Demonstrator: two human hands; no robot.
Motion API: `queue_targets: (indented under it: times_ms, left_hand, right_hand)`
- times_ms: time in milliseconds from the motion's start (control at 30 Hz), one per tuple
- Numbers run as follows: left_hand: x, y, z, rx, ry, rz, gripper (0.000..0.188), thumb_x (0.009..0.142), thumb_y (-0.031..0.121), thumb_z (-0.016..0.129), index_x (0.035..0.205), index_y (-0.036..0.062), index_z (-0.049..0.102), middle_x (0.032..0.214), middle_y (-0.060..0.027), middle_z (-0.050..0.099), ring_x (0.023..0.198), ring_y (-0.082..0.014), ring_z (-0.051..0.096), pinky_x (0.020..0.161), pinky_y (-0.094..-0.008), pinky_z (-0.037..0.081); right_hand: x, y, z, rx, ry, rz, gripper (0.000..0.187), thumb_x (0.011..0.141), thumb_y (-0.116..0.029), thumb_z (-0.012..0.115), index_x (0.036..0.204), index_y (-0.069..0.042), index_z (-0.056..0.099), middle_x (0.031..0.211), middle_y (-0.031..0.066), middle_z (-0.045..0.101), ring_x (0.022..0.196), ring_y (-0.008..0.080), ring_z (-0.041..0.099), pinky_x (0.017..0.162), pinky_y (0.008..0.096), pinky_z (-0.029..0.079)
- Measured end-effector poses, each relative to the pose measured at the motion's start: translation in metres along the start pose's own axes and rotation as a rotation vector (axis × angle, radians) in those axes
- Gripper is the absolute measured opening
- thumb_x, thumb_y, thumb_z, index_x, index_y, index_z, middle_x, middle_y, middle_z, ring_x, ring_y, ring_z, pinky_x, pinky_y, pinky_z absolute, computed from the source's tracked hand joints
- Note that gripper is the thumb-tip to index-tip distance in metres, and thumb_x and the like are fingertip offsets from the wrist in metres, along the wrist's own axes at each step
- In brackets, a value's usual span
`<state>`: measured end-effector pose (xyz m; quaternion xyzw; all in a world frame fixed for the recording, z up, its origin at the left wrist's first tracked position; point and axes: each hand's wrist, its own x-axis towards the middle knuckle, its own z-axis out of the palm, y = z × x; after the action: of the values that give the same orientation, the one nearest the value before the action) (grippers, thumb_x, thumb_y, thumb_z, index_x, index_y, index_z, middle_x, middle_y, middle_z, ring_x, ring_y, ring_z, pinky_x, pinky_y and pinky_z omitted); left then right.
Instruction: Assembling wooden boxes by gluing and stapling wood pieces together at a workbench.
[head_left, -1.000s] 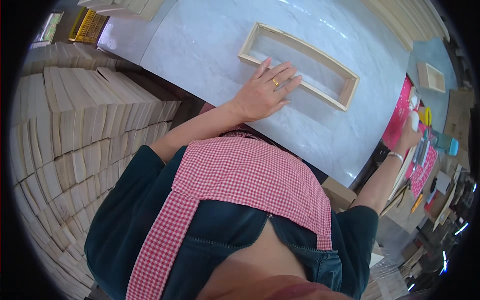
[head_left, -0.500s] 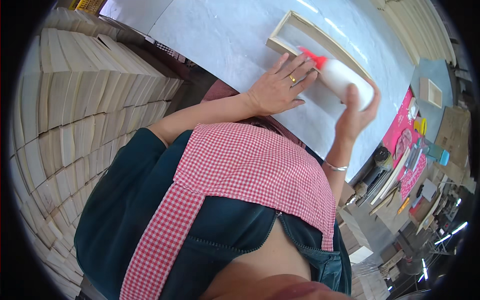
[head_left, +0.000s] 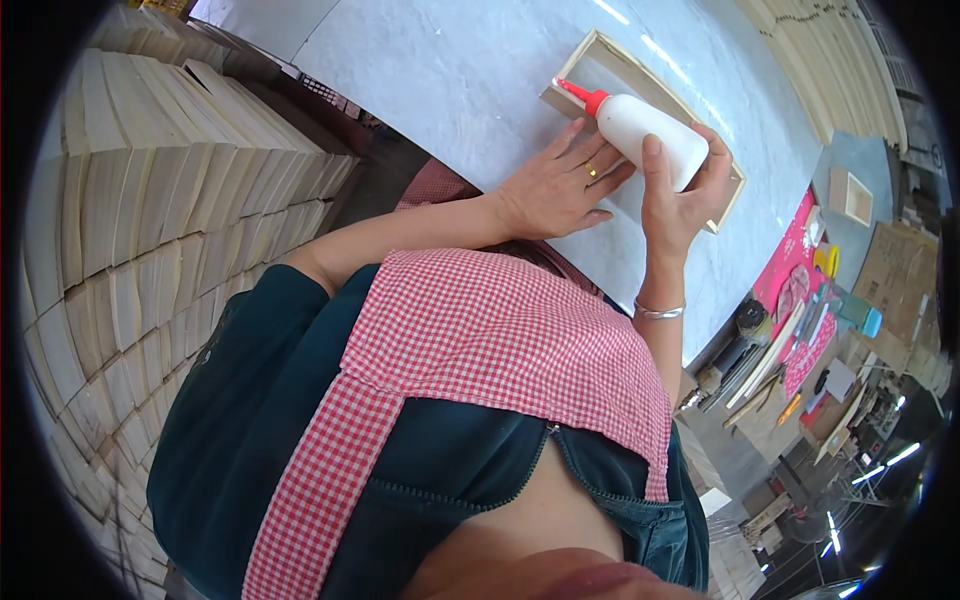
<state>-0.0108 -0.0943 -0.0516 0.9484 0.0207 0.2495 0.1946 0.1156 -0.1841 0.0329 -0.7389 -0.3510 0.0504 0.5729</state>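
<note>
A white squeeze bottle (head_left: 650, 132) with a red pointed nozzle is tilted over the table, and my right hand (head_left: 682, 190) is wrapped round its base end. The nozzle points left, its tip over the left corner of a shallow pale wooden frame (head_left: 562, 102); whether it touches the wood I cannot tell. My left hand (head_left: 555, 188), wearing a ring, is stretched out with fingers apart along the near side of that frame. Its fingertips lie close to the near wall, partly under the bottle, which hides much of that wall.
The grey marbled tabletop (head_left: 430, 75) lies under the frame. Wooden strips (head_left: 800, 60) are stacked at the far right. Beyond them sits a small wooden box (head_left: 850, 196). Tall stacks of wooden pieces (head_left: 130, 150) stand on the left. Tools and a pink cloth (head_left: 785, 255) lie right.
My right hand has shifted the bottle left, so its nozzle tip moved from near the left fingertips to over the frame's left corner. My left hand stays nearly in place.
</note>
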Motion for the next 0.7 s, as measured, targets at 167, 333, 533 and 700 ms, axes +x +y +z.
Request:
queue_targets:
  times_ms: [167, 333, 533, 700]
  left_hand:
    - [0.000, 0.000, 0.001, 0.004, -0.019, 0.005, 0.064, 0.096, 0.042, 0.059, 0.145, 0.0033, 0.047, 0.161, -0.0192, 0.034, 0.153, -0.0362, 0.023, 0.122, -0.0580, 0.015]
    - [0.004, 0.002, -0.003, -0.045, -0.053, -0.018, 0.065, 0.094, 0.041, 0.061, 0.144, 0.0021, 0.047, 0.163, -0.0194, 0.030, 0.154, -0.0360, 0.020, 0.123, -0.0570, 0.015]
    - [0.004, 0.003, -0.005, -0.053, -0.046, -0.011, 0.064, 0.093, 0.039, 0.062, 0.143, 0.0013, 0.048, 0.163, -0.0194, 0.029, 0.155, -0.0358, 0.020, 0.123, -0.0558, 0.016]
    - [0.004, 0.003, -0.003, -0.039, -0.033, -0.011, 0.064, 0.092, 0.038, 0.063, 0.142, 0.0011, 0.048, 0.163, -0.0195, 0.029, 0.155, -0.0358, 0.020, 0.123, -0.0552, 0.016]
  right_hand:
    - [0.011, 0.008, 0.002, -0.136, 0.044, -0.161, 0.055, 0.082, -0.018, 0.083, 0.125, -0.001, 0.053, 0.110, 0.0122, 0.061, 0.090, 0.0228, 0.065, 0.077, 0.0315, 0.055]
    - [0.026, 0.005, 0.004, -0.222, 0.059, -0.221, 0.056, 0.081, -0.018, 0.084, 0.124, -0.001, 0.053, 0.110, 0.0132, 0.062, 0.090, 0.0229, 0.065, 0.077, 0.0318, 0.055]
    - [0.043, 0.007, 0.010, -0.279, 0.107, -0.289, 0.056, 0.080, -0.018, 0.085, 0.123, 0.000, 0.054, 0.110, 0.0140, 0.063, 0.088, 0.0235, 0.065, 0.076, 0.0317, 0.055]
    - [0.049, 0.004, 0.013, -0.242, 0.083, -0.209, 0.054, 0.085, -0.023, 0.083, 0.125, -0.003, 0.054, 0.115, 0.0131, 0.061, 0.099, 0.0249, 0.063, 0.087, 0.0334, 0.054]
